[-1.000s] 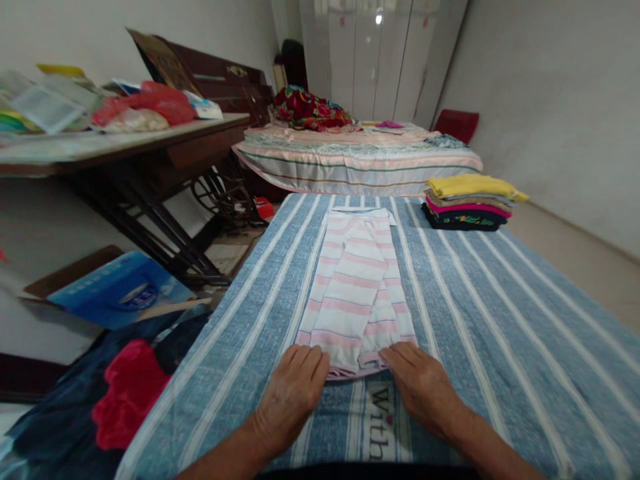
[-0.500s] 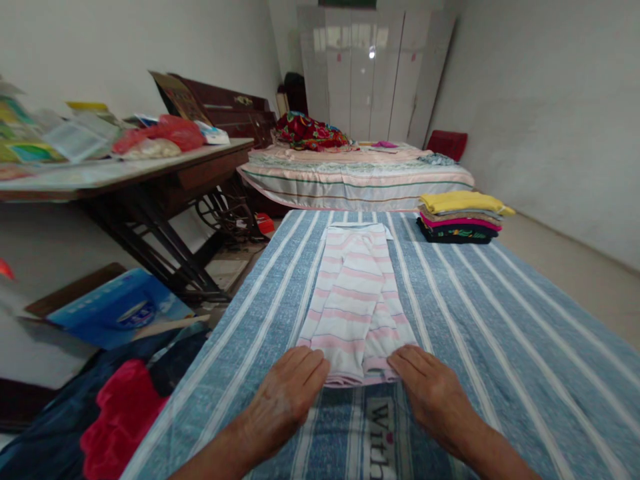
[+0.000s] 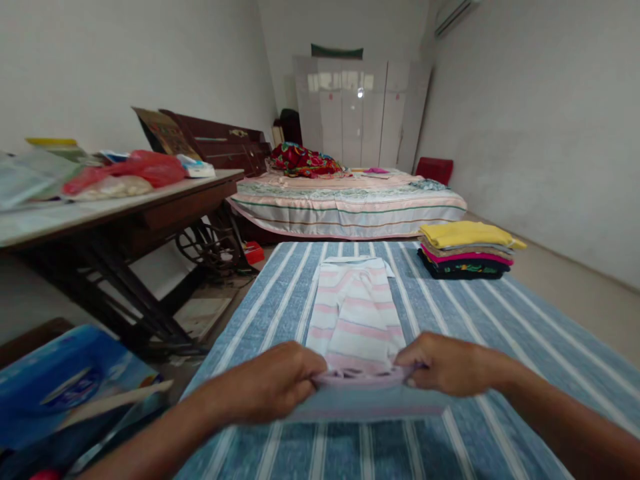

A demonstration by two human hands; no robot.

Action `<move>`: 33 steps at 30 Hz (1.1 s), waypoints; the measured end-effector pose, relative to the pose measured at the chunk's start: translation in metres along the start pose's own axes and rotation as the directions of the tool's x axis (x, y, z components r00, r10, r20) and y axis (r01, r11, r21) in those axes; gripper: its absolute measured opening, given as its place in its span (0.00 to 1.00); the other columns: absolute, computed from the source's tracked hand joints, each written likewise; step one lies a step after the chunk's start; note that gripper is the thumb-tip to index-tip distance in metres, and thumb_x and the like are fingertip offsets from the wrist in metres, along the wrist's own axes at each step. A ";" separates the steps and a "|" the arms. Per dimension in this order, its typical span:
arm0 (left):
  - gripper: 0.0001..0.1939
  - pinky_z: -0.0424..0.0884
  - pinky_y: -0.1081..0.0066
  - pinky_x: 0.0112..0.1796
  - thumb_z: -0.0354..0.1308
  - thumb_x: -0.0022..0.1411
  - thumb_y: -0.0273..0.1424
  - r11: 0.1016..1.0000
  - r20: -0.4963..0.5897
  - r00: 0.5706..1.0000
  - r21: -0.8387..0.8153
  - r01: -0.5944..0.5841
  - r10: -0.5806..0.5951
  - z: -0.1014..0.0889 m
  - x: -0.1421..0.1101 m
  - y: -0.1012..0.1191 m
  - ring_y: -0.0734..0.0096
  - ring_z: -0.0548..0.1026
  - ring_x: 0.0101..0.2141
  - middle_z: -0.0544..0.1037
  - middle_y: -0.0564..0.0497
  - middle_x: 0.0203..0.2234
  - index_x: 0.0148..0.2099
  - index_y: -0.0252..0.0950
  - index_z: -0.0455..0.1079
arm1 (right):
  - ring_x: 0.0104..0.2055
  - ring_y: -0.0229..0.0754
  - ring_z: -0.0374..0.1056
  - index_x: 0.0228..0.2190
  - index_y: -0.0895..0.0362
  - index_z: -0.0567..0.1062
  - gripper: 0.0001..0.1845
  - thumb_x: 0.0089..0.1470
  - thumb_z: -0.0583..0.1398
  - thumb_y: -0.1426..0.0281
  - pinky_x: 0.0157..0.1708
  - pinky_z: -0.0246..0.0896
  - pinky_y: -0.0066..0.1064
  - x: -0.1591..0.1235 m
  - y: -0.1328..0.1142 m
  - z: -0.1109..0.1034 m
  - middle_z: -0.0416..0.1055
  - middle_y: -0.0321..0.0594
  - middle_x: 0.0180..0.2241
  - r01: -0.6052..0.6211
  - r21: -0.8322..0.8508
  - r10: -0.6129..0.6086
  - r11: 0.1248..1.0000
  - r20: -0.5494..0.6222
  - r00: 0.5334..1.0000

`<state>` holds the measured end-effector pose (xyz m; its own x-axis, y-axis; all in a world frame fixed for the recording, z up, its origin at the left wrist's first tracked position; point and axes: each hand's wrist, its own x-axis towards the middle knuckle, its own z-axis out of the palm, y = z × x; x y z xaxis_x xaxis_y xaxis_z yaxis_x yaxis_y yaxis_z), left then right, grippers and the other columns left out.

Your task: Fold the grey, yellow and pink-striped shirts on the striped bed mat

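Observation:
A white garment with pink stripes lies lengthwise on the blue striped bed cover. My left hand pinches the left corner of its near edge. The right corner of that edge is gripped by my right hand, thumb below and fingers on top. Between my hands the near edge is lifted a little off the cover and stretched across. Beneath it a pale band of cloth shows, blurred by motion. The garment's far end rests flat.
At the far right of the cover sits a stack of folded clothes, yellow on top. A sewing table with bags on it stands left. Behind are another bed and a wardrobe. A blue package lies low left.
My hands have gone from resting on the garment's near corners to gripping them and raising that edge. The camera view has tilted upward.

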<state>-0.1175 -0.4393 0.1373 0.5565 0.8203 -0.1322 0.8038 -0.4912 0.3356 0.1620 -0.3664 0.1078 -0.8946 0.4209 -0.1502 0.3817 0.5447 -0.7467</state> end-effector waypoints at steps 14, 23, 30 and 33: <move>0.08 0.56 0.77 0.21 0.59 0.34 0.28 0.739 -0.059 0.843 -0.517 0.433 -0.535 -0.018 0.231 -0.228 0.76 0.63 0.21 0.65 0.58 0.13 0.24 0.33 0.70 | 0.20 0.32 0.54 0.22 0.62 0.76 0.06 0.40 0.62 0.71 0.21 0.46 0.24 0.210 0.200 -0.148 0.61 0.29 0.16 -0.369 -0.012 0.337 0.929 -0.377 0.863; 0.19 0.64 0.75 0.23 0.62 0.36 0.28 0.554 -0.029 0.788 -0.728 0.405 -0.615 -0.020 0.232 -0.249 0.74 0.69 0.23 0.72 0.54 0.21 0.36 0.31 0.71 | 0.23 0.33 0.60 0.29 0.62 0.78 0.09 0.42 0.63 0.71 0.23 0.52 0.23 0.218 0.209 -0.157 0.68 0.32 0.20 -0.391 -0.100 0.330 0.915 -0.372 0.868; 0.16 0.62 0.77 0.22 0.61 0.40 0.27 0.568 -0.130 0.720 -0.715 0.408 -0.682 0.003 0.237 -0.253 0.76 0.68 0.22 0.70 0.56 0.19 0.36 0.31 0.72 | 0.25 0.35 0.63 0.27 0.60 0.79 0.05 0.43 0.64 0.73 0.25 0.53 0.23 0.231 0.212 -0.158 0.71 0.33 0.21 -0.440 -0.216 0.327 0.871 -0.413 0.850; 0.17 0.62 0.78 0.22 0.60 0.41 0.27 0.587 -0.179 0.705 -0.709 0.391 -0.686 0.004 0.238 -0.255 0.77 0.68 0.22 0.71 0.57 0.21 0.38 0.32 0.72 | 0.26 0.35 0.65 0.29 0.58 0.79 0.06 0.44 0.64 0.71 0.25 0.54 0.23 0.230 0.214 -0.163 0.72 0.32 0.23 -0.451 -0.256 0.313 0.855 -0.437 0.843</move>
<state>-0.1890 -0.1200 0.0165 -0.1965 0.9679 -0.1564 0.5402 0.2400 0.8066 0.0762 -0.0349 0.0197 -0.5332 0.8424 -0.0779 0.7891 0.4621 -0.4047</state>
